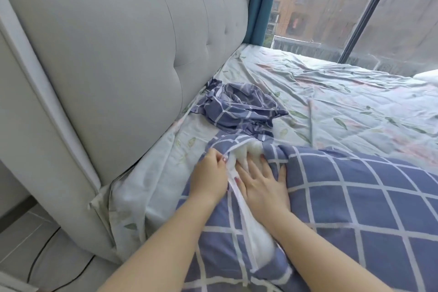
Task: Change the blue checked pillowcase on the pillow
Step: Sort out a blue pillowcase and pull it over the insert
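Blue checked pillowcase (355, 197) (pillow (251, 153) showing) | left hand (208, 173) pinches hem | right hand (263, 185) flat

Grey padded headboard (118, 54) w/ tufted buttons, seen at left, upright against bed. Pale leaf-print sheet (343, 106) spread over mattress, creased. Teal curtain (260, 0) hung beside headboard. Large window (320, 0) behind bed, split by dark frame bar (369, 9); orange bldg (315, 14) seen outside, blurred. Black cable (40, 253) laid on grey floor (21, 227), btm left. White item (426, 77) at right edge, cut off.
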Demonstrator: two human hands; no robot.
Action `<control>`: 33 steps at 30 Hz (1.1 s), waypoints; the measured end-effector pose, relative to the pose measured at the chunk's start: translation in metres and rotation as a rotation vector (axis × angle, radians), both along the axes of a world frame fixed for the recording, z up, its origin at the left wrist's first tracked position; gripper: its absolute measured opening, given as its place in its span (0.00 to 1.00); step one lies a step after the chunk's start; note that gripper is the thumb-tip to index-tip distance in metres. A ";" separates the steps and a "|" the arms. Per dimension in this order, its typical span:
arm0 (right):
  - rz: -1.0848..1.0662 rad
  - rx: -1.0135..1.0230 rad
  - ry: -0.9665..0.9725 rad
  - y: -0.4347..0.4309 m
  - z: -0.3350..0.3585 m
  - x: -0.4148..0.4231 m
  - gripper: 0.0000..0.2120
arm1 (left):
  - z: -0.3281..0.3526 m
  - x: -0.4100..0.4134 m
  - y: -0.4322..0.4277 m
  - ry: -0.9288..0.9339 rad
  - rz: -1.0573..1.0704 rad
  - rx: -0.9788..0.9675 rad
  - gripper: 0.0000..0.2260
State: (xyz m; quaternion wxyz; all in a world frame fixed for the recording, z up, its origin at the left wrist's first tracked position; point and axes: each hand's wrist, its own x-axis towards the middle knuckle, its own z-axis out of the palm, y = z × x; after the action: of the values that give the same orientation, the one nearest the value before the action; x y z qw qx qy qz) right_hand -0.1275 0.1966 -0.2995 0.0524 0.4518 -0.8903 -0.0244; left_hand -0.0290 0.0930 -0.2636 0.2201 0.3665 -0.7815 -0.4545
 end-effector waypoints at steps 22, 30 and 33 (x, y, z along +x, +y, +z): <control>0.167 -0.300 -0.080 0.013 -0.031 -0.073 0.25 | -0.037 -0.070 0.034 -0.078 0.064 -0.326 0.17; 0.172 -0.274 -0.057 0.084 -0.017 -0.004 0.25 | -0.046 -0.007 0.066 -0.216 -0.066 -0.308 0.03; 0.221 -0.335 -0.061 0.060 -0.026 -0.029 0.25 | -0.050 -0.027 0.058 -0.260 -0.045 -0.366 0.04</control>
State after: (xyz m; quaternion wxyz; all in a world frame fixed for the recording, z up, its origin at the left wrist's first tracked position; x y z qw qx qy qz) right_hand -0.1563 0.2562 -0.3256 0.1022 0.5323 -0.8280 0.1437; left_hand -0.0557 0.1506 -0.3132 0.1702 0.3584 -0.8807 -0.2586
